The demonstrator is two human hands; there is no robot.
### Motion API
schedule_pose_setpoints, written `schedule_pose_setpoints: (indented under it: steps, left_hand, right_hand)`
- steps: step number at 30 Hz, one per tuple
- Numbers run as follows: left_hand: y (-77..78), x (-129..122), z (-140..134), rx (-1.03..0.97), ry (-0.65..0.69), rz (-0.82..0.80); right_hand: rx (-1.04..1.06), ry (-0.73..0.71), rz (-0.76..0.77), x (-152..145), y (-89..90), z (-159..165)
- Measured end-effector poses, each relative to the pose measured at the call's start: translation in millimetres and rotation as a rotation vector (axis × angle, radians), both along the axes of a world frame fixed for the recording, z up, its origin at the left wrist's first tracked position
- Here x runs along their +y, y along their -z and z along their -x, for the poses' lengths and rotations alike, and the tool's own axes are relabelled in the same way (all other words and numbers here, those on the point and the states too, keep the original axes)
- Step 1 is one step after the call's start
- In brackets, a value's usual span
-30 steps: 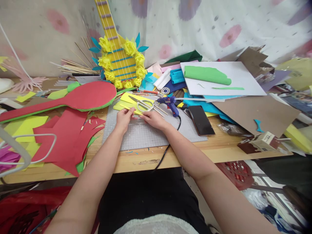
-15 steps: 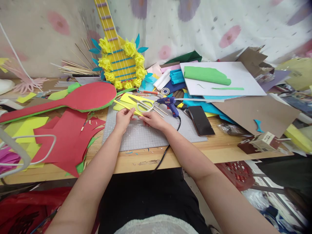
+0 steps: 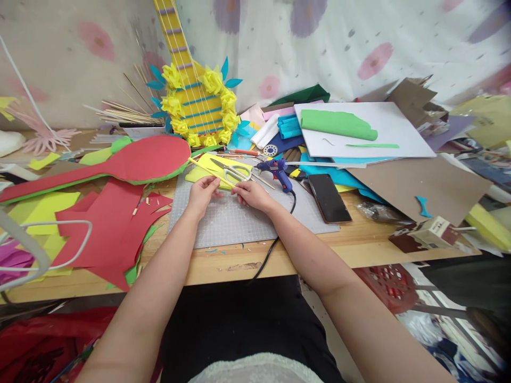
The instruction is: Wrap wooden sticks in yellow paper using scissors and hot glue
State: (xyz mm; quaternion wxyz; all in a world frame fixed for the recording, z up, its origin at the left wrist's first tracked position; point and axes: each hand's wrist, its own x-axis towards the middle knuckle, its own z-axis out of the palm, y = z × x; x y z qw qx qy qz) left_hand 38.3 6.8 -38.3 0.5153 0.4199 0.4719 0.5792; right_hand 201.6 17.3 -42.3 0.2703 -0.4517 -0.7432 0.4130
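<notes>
Between them, my left hand and my right hand hold a thin yellow stick that slants up to the left. The fingers of both are pinched on it, the right ones at its lower end. Just beyond the hands, white-handled scissors lie on yellow paper. A blue glue gun rests to the right of the scissors. Under the hands is a grey cutting mat.
A black phone lies at the mat's right. To the left are a red guitar-shaped cutout and red paper scraps. A yellow flowered paper guitar leans at the back. The glue gun's cord hangs over the table edge.
My right hand has shifted slightly, with its fingers now more curled at the stick's lower end. The stick's upper end sits a little higher. My left hand has barely moved.
</notes>
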Motion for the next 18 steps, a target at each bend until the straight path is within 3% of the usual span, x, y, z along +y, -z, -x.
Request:
schedule_pose_setpoints:
  steps: [6, 11, 18]
  left_hand:
    - [1.3, 3.0, 0.9, -0.036, -0.003, 0.067]
    - [-5.5, 2.5, 4.3, -0.263, -0.022, 0.054]
    - [-3.0, 4.5, 4.8, -0.203, -0.202, 0.079]
  right_hand:
    - [0.082, -0.124, 0.103, -4.7, -4.3, 2.8]
    - [-0.003, -0.119, 0.005, -5.7, -7.1, 0.6]
    - [-0.082, -0.106, -0.106, -4.0, -9.0, -1.2]
